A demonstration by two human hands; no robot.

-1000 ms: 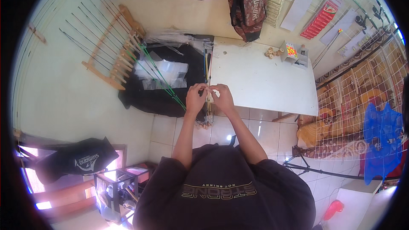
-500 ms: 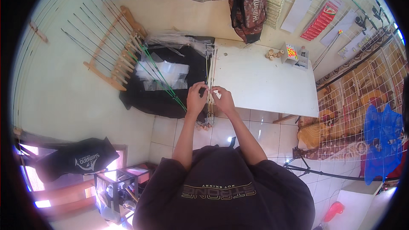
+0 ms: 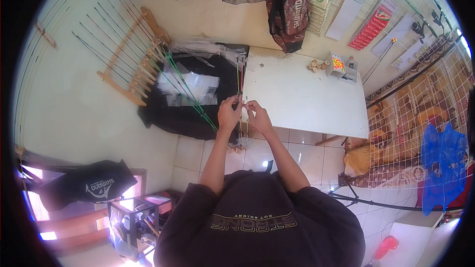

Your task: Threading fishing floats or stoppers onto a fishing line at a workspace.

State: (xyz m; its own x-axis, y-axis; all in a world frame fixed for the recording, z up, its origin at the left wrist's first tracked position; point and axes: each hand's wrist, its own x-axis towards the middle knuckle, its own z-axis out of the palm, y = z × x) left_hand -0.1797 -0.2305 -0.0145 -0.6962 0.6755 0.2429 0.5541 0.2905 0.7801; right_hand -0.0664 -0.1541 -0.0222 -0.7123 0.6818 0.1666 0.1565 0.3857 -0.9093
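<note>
The person's left hand (image 3: 229, 114) pinches the slim fishing rods (image 3: 241, 81) lying where black cloth (image 3: 227, 71) meets white bench (image 3: 307, 99); the right hand (image 3: 258, 117) is curled just beside them, its grip too small to tell. The handling looks unfinished, how much remains being unclear. Pale lettering marks the dark shirt (image 3: 257, 195) and camouflage backpack (image 3: 292, 12).

1 head-worn fisheye view looks steeply down from just in front of the nearby white desk (image 3: 307, 94).
</note>
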